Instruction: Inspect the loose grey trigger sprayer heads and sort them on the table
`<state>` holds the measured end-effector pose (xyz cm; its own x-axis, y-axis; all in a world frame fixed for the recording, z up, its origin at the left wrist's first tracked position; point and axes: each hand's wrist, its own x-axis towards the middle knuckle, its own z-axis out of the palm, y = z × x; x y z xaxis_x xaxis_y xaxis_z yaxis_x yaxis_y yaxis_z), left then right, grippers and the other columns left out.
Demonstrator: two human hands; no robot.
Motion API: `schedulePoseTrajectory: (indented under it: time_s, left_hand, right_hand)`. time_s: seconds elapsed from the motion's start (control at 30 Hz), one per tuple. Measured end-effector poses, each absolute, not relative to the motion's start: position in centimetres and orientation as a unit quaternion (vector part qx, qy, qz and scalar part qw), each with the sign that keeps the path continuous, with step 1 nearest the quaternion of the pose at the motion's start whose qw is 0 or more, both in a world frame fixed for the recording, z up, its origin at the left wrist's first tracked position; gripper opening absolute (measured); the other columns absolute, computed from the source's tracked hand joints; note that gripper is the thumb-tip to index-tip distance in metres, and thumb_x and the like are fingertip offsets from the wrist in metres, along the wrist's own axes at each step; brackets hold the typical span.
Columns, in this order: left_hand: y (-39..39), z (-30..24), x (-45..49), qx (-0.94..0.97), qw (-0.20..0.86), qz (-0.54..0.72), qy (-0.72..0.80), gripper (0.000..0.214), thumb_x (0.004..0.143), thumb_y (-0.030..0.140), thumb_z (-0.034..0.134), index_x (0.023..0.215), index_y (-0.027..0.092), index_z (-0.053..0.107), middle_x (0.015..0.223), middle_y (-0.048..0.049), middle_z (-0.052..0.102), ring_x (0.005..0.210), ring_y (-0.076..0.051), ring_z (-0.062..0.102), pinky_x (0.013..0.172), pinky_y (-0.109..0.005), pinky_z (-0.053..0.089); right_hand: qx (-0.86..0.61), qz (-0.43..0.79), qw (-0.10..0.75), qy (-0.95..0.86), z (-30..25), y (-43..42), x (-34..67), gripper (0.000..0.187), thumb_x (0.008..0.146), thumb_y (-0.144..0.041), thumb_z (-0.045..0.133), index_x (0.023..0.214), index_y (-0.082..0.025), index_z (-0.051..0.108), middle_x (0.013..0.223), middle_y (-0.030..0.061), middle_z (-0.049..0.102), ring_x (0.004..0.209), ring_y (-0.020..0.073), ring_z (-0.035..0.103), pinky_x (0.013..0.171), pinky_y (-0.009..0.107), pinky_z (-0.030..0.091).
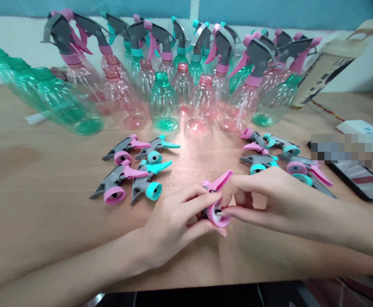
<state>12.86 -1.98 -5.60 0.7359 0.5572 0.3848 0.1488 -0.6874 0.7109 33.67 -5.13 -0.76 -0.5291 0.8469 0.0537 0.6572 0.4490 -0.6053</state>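
Observation:
My left hand (176, 221) grips a grey spray head with a pink trigger and pink cap (217, 198) just above the wooden table (45, 170), near its front edge. My right hand (263, 196) meets it from the right, fingertips pinched at the pink cap's opening. What the fingertips pinch is too small to make out. Several loose spray heads (135, 170) lie to the left of my hands, and several more spray heads (279, 157) lie to the right.
Many pink and green clear bottles (164, 98) stand across the back, some fitted with sprayers. Green bottles (42, 94) lie stacked at the back left. A phone (362, 179) and a white box (359, 127) sit at the right, with a paper bag (330, 64) behind.

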Motion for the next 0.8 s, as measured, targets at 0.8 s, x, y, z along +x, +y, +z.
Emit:
schedulePoseTrajectory:
  time_s: [0.8]
  left_hand:
    - [-2.2,-5.5,12.8,0.856,0.322,0.328,0.236,0.033,0.084,0.031,0.065,0.113,0.018,0.060,0.093,-0.0029,0.061,0.068,-0.010,0.057,0.054,-0.018,0.049]
  right_hand:
    - [-0.485,0.088,0.265,-0.829,-1.6,-7.6,32.4,0.012,0.087,-0.016,0.055,0.095,-0.019,0.064,0.075,-0.0002,0.071,0.062,0.0121,0.064,0.054,0.023,0.042]
